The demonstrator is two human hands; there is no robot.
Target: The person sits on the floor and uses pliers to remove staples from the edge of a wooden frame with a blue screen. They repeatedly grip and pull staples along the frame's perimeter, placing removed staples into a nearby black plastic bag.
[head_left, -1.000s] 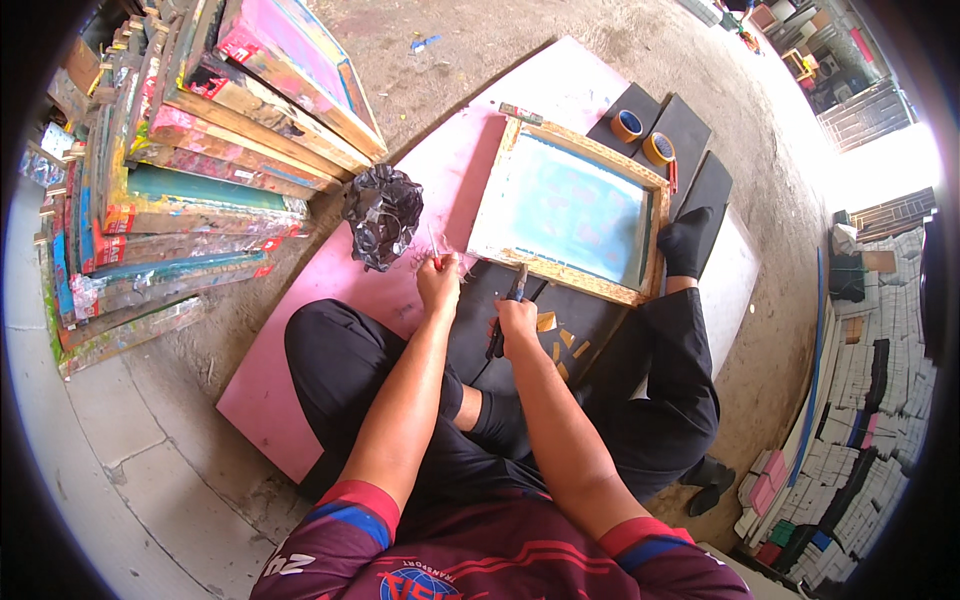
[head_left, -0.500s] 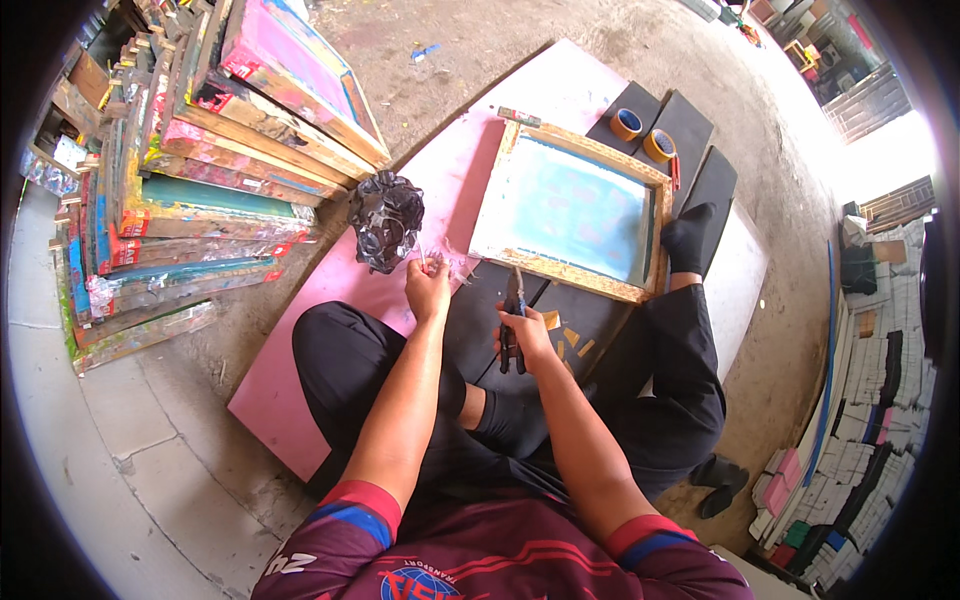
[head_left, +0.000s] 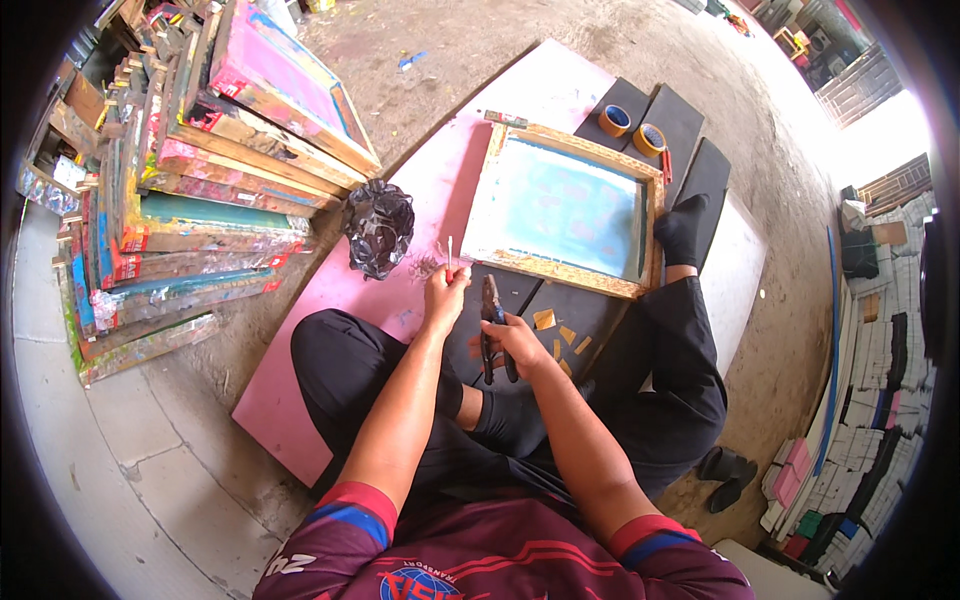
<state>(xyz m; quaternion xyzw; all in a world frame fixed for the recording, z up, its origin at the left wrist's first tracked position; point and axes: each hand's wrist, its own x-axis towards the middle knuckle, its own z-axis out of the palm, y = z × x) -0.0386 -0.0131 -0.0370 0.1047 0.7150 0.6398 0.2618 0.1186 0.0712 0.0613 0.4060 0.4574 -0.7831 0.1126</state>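
A thin pale stick (head_left: 449, 250) stands up from the pinched fingers of my left hand (head_left: 443, 293); it is too small to tell its exact kind. My right hand (head_left: 515, 342) grips dark-handled pliers (head_left: 490, 300), jaws pointing away from me, just right of the left hand. Beyond both hands lies a wooden screen-printing frame (head_left: 570, 270) with light blue mesh (head_left: 575, 205). A crumpled black plastic bag (head_left: 378, 230) sits left of the frame, beside a small heap of thin bits (head_left: 425, 266). Several small tan pieces (head_left: 544, 320) lie right of the pliers.
Paint-stained frames (head_left: 260, 140) are stacked at the left. Two tape rolls (head_left: 650, 139) and a red-handled tool (head_left: 667, 165) rest on dark boards (head_left: 680, 115). My crossed legs and socked foot (head_left: 683, 228) border the pink board (head_left: 280, 420). Dark shoes (head_left: 728, 478) stand at right.
My left hand has drawn away from the heap beside the bag, toward the right, and the thin stick now shows upright in it. The pliers have shifted slightly left and nearer to me.
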